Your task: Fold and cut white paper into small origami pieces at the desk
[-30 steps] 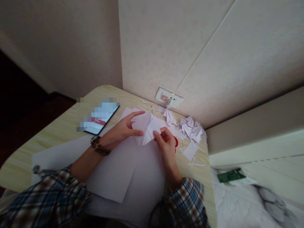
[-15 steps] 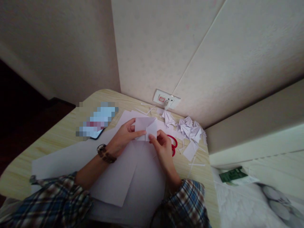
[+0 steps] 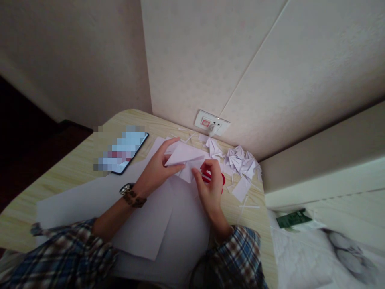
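A small white sheet of paper [image 3: 184, 155], creased and folded into a pointed shape, hangs over the larger sheets. My left hand [image 3: 155, 167] grips its left side between thumb and fingers. My right hand [image 3: 209, 186] is at the paper's right edge, thumb and index finger apart, with the thumb tip close to the lower flap; I cannot tell whether they touch. Red scissors handles [image 3: 223, 179] show behind the right hand, and the blades are hidden. Under both hands lie large white paper sheets [image 3: 144, 233].
Folded paper pieces [image 3: 240, 161] are heaped by the wall, with another folded piece [image 3: 213, 147] beside them. Paper strips [image 3: 249, 207] and a small rectangle [image 3: 241, 189] lie at right. A phone [image 3: 128, 154] rests at left. A plug sits in the wall socket [image 3: 212, 122].
The small paper was held flat by both hands; now its flaps stand apart in a pointed shape. My right thumb and index finger have spread, and the right hand has shifted slightly right.
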Demonstrator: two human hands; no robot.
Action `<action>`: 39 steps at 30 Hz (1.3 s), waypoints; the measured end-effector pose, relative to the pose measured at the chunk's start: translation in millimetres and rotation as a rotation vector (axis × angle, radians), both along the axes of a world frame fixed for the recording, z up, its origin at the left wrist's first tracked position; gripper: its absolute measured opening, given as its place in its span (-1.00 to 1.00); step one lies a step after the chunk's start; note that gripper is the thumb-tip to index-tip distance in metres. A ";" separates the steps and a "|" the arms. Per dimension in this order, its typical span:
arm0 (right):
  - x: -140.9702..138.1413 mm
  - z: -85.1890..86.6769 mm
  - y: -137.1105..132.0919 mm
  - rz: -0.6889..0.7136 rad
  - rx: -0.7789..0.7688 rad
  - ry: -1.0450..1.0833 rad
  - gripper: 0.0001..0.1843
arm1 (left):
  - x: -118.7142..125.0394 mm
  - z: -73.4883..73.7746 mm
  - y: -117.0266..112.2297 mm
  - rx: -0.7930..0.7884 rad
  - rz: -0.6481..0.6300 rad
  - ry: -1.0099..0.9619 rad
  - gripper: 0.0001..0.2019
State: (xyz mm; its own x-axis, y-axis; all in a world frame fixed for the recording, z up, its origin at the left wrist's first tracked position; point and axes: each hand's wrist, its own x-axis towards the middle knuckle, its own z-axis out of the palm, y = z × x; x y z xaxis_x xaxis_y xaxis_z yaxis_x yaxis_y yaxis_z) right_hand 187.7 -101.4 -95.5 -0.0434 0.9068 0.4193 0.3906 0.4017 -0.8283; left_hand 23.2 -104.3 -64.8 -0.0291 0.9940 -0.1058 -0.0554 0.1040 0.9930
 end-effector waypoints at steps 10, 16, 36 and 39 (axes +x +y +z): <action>2.3 6.6 -1.7 0.049 0.140 -0.033 -0.89 | -6.4 1.7 2.3 0.185 -0.098 0.167 -0.84; 3.5 6.0 -2.3 0.072 0.224 -0.045 -0.80 | -7.1 1.9 2.1 0.149 -0.117 0.129 -0.79; 9.3 4.1 -3.1 0.171 0.383 -0.175 -0.69 | -8.0 -2.9 1.3 0.032 -0.122 -0.045 -0.79; 9.8 2.6 -2.5 0.190 0.397 -0.218 -0.68 | -7.7 -4.4 0.4 0.012 -0.117 -0.065 -0.78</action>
